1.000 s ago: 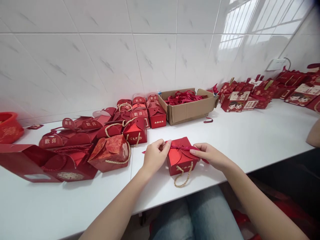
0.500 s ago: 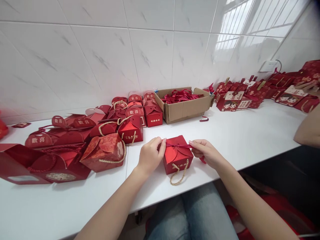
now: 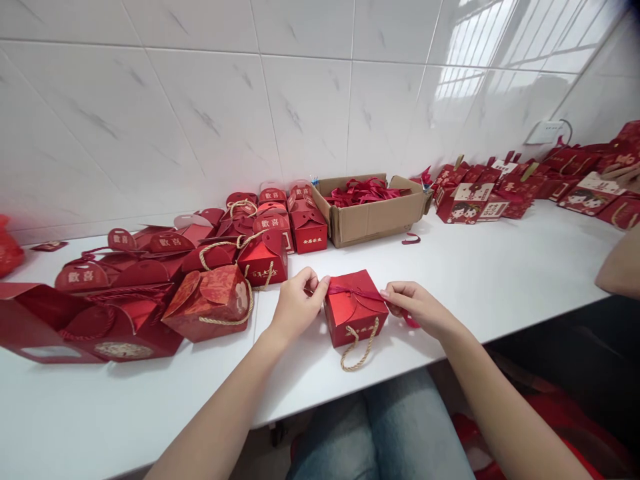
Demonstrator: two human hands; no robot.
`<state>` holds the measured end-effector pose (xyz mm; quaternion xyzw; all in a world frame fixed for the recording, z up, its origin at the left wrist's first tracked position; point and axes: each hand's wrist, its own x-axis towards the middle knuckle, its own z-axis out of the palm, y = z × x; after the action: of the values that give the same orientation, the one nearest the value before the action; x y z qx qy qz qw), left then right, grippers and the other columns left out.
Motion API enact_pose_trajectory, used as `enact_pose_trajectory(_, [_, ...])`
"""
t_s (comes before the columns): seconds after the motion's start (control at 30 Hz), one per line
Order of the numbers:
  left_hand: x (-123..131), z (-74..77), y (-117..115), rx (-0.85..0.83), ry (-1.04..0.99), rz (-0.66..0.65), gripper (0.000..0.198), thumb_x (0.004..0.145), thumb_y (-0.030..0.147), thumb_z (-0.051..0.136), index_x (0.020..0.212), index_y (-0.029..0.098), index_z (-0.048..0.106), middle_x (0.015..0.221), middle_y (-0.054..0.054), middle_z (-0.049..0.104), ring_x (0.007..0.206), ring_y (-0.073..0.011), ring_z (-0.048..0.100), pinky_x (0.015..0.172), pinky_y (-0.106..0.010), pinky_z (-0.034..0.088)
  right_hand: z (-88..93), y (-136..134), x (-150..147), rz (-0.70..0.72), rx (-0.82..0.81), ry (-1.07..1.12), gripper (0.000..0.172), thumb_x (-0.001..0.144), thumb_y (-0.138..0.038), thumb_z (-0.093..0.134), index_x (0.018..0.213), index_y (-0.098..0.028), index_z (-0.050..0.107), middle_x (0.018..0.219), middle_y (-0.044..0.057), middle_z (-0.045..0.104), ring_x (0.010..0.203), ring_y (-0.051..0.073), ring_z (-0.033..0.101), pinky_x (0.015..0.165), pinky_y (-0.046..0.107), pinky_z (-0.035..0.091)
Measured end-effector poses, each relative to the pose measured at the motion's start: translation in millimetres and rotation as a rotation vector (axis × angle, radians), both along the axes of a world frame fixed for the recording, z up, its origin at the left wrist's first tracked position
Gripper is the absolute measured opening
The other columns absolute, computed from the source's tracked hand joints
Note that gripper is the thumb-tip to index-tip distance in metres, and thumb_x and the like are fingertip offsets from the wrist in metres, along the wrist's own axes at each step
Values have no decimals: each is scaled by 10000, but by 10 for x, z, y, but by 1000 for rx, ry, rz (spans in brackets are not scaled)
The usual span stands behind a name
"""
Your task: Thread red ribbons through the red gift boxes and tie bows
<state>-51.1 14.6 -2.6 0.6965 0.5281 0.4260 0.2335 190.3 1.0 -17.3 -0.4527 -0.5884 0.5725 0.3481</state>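
Observation:
A red gift box [image 3: 354, 321] with curved top flaps stands upright in front of me, its gold rope handle [image 3: 361, 357] hanging down the near side. Across its top runs a dark red ribbon [image 3: 353, 291], crossed or knotted near the middle. My left hand [image 3: 299, 301] pinches one end of this ribbon at the box's left edge. At the right edge, my right hand [image 3: 414, 306] pinches the other end, and a loose tail dangles below those fingers. Both hands are closed, and the ribbon looks taut between them.
Several red gift boxes [image 3: 207, 303] crowd the table's left side. Behind my box stands a cardboard box [image 3: 380, 223] of red ribbons [image 3: 367, 191]; a ribbon scrap [image 3: 411, 239] lies near it. More gift boxes [image 3: 465, 203] line the right. Another person's arm [image 3: 620, 263] rests at the far right.
Both hands have drawn slightly apart, stretching the ribbon across the box top. The gift box stays in nearly the same place; the view has shifted a little.

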Motion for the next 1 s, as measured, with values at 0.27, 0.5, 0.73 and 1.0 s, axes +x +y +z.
enact_pose_trajectory(0.27, [31,52,-11,-155,-75,-82,313,789,451,569,655,183,477,622,31,493,552,-98,460,532,-227,384,136,-15,181,167,29,46,320,809,-445,611,688,-148,615,672,16,556,614,107,471,583,246,358])
enact_pose_trajectory(0.5, [26,26,-7,-142,-13,-72,378,805,441,534,569,188,381,557,43,392,534,-100,388,521,-234,326,206,-21,158,171,72,236,162,785,-332,663,789,-176,708,774,21,581,719,121,490,681,268,385])
enact_pose_trajectory(0.73, [26,4,-2,-91,45,-55,411,815,413,505,549,187,289,556,48,317,558,-101,317,556,-238,273,222,8,53,98,33,280,169,725,-315,729,846,-197,722,760,21,652,679,109,529,690,268,423])
enact_pose_trajectory(1.0, [39,-10,5,-103,54,-57,420,829,427,487,552,186,282,563,47,330,570,-104,324,567,-242,268,269,19,-25,44,24,395,181,748,-337,711,801,-164,699,619,-3,599,590,91,513,619,238,427])
